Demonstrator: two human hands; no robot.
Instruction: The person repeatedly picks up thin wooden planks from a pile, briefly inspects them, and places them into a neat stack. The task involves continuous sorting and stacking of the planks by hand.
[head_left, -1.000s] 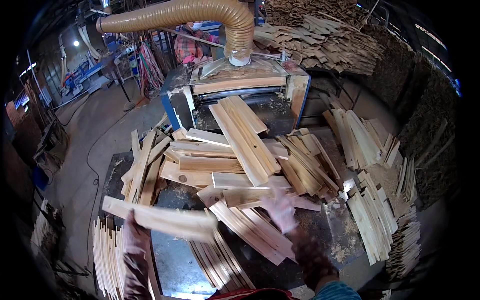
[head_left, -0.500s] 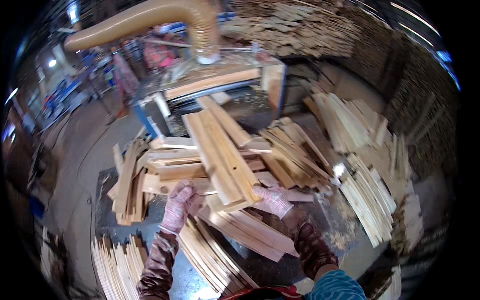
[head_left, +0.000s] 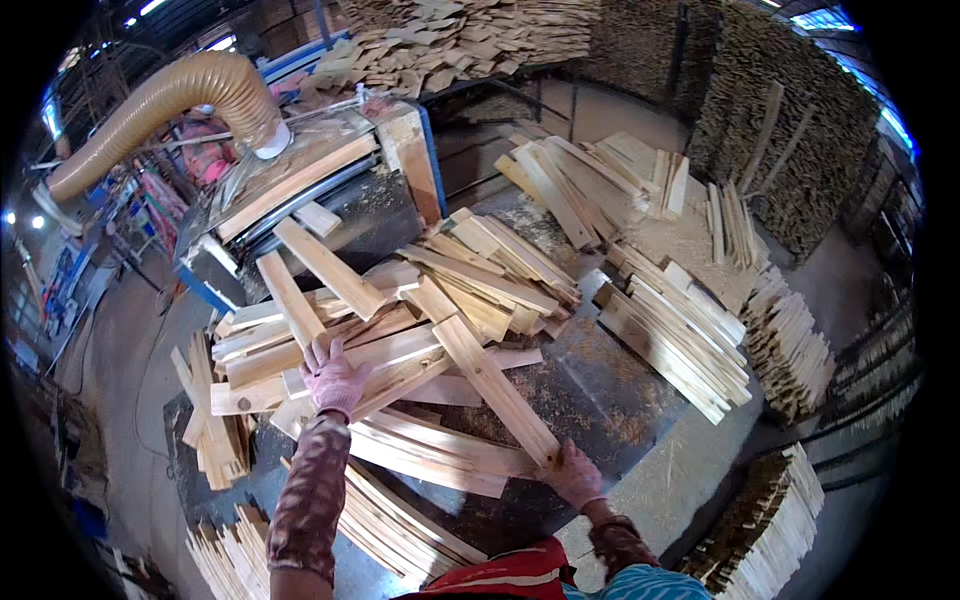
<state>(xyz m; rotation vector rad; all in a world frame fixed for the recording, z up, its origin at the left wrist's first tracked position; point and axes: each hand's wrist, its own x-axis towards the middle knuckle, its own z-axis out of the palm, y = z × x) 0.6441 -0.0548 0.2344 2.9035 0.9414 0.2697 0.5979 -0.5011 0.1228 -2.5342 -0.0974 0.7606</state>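
Your right hand (head_left: 575,474) grips the near end of a long pale board (head_left: 493,385), fingers wrapped around it. That board runs up and away from you, slanting to the left, and its far end rests on the loose heap of boards (head_left: 400,320) that covers the middle of the table (head_left: 600,400). Your left hand (head_left: 333,378) lies on that same heap, to the left of the long board, fingers spread flat over a couple of overlapping boards; you press on them rather than close around any one, so that hand is wide open.

Just nearer to you than the long board, a few flat planks (head_left: 430,450) lie side by side under its lower half. Below those, at the table's near edge, a bundle of thin slats (head_left: 400,530) sticks out toward your body. The bare part of the table, dark and dusted with sawdust, shows to the right of the long board.

Beyond the heap, past the board's far end, stands a dark machine (head_left: 330,200) with boards lying on its top, and a ribbed tan hose (head_left: 170,105) curves down into it. To the right of the long board, across the bare patch, a neat stack of cut boards (head_left: 680,340) sits, and more stacks (head_left: 600,180) lie farther back. Left of the heap, a smaller bunch of boards (head_left: 215,440) hangs off the table's edge.
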